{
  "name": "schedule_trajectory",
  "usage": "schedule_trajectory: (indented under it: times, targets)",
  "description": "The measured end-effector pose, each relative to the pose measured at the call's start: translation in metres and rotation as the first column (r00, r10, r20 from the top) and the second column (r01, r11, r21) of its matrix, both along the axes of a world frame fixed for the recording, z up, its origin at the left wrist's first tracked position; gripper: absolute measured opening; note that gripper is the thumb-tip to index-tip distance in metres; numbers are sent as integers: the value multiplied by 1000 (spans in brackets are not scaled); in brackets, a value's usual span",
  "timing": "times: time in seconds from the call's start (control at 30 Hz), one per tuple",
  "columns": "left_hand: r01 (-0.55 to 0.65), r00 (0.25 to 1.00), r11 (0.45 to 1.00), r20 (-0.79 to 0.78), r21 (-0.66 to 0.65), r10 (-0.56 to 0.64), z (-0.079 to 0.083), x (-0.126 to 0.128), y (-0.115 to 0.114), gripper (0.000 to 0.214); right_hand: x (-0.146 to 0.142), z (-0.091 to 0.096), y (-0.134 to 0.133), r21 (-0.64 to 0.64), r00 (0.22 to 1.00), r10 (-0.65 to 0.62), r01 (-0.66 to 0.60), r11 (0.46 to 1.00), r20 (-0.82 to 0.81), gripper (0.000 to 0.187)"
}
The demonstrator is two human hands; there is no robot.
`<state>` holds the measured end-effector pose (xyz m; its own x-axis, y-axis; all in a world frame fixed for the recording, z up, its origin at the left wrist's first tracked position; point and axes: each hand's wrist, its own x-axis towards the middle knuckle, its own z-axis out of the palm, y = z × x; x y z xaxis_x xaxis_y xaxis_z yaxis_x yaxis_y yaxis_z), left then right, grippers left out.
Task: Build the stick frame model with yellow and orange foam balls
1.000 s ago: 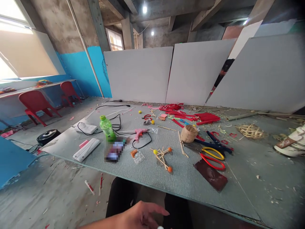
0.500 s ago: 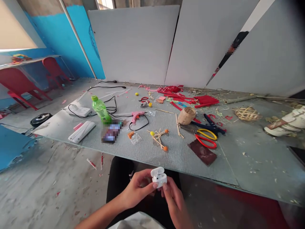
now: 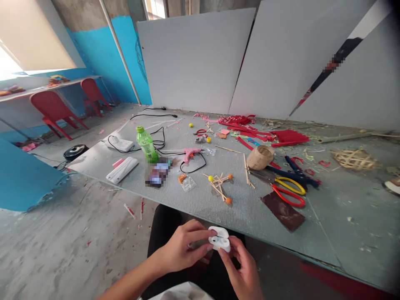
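Over my lap, just in front of the table edge, my right hand (image 3: 239, 262) grips a white earbud case (image 3: 223, 246), thumb on its near side. The case's lid is flipped up, and a white earbud (image 3: 215, 240) with a dark spot shows inside at the left. My left hand (image 3: 187, 246) is closed at the left end of the case, its index finger by the lid and earbud and its thumb lower down. Whether these fingers also touch the earbud is hard to make out.
On the table lie a stick model (image 3: 220, 185) with coloured balls, a pink glue gun (image 3: 189, 154), a green bottle (image 3: 146, 143), a phone (image 3: 158, 172), red-and-yellow-handled scissors (image 3: 289, 191), a bamboo cup (image 3: 260, 157) and brown sandpaper (image 3: 283, 211). Grey boards (image 3: 193, 62) stand behind.
The view has swung left, so the table things sit further right. My left fingers have shifted, the index finger now reaching the open case's left end beside the earbud.
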<state>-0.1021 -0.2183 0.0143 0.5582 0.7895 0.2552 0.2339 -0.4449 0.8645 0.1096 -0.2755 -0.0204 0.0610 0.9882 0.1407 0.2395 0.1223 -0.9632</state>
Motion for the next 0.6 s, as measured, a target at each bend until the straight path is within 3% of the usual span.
schedule_trajectory:
  times: [0.17,0.33,0.47,0.6]
  targets:
    - [119,993,993,-6,23,-119,3,-10,1,33,3,-1,-5,-35,1000,-27,27,999,15,33]
    - [84,994,995,70,-51,-81,-13,-11,-7,35,2,-5,-9,-54,1000,-11,11,998,5,40]
    - [83,995,996,57,-32,-81,-12,-21,-12,36,8,-29,-14,-86,999,-11,8,996,-36,40]
    - [9,988,999,151,-49,-1,6,-32,-20,31,15,-54,-20,-160,974,-184,163,973,-129,50]
